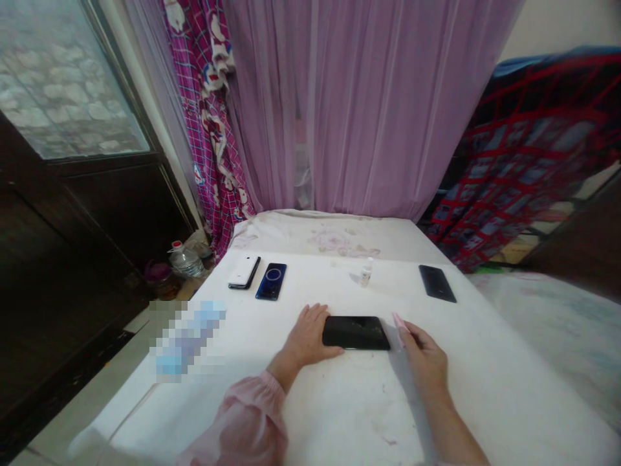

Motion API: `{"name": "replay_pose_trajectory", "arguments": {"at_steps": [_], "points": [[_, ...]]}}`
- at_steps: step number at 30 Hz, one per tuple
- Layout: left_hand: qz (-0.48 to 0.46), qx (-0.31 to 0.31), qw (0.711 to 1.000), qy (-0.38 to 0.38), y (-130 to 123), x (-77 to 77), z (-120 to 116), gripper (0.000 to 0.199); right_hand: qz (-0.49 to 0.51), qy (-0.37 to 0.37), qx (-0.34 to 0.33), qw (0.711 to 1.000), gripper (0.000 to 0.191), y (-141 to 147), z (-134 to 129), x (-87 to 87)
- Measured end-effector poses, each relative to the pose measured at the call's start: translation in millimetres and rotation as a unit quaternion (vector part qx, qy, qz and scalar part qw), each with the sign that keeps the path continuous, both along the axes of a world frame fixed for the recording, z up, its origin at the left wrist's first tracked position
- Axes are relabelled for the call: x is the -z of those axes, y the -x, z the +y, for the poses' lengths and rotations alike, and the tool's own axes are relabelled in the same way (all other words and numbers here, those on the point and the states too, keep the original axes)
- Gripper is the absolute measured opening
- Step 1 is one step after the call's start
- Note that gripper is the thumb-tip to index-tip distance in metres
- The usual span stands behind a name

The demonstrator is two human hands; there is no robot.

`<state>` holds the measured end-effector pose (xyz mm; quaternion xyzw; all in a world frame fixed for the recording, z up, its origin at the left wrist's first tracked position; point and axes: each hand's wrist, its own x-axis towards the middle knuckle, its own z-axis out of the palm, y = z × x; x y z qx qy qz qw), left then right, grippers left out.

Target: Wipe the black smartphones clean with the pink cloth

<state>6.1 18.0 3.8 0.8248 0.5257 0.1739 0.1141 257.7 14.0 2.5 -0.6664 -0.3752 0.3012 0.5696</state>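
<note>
A black smartphone point(356, 332) lies flat on the white cloth, its dark face up. My left hand point(306, 338) grips its left end, fingers along the far edge and thumb by the near edge. Just off the phone's right end, my right hand point(427, 359) is closed in a pinch on a small pink piece point(398, 321), perhaps cloth; most of it is hidden by the fingers. Beyond the phone stands a small white bottle point(365, 273), upright.
A blue phone point(272, 281) and a white phone point(244, 270) resting on a dark one lie at the back left. Another dark phone or tablet point(437, 283) is at the back right. A blurred-out blue item point(187, 340) with a cord lies left. Purple curtains point(369, 103) hang behind the table point(349, 421).
</note>
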Motion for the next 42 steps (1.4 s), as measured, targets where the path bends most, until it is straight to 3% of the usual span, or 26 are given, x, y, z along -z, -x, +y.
{"name": "replay_pose_trajectory", "arguments": {"at_steps": [13,34,39,42], "points": [[-0.005,-0.003,1.0,0.011,0,1.3,5,0.085,-0.025,0.011,0.01,1.0,0.063,1,-1,-1.5],[0.019,0.06,0.998,0.029,4,-5.5,11,0.086,-0.027,0.03,-0.01,0.999,0.062,-2,-4,-2.0],[0.029,0.066,0.997,0.026,-9,-2.8,8,0.101,-0.057,0.026,-0.02,0.998,0.061,-3,-2,7.2],[0.021,0.064,0.998,0.011,-24,-2.5,5,0.099,-0.113,0.025,-0.028,0.993,0.06,-5,-4,12.7]]}}
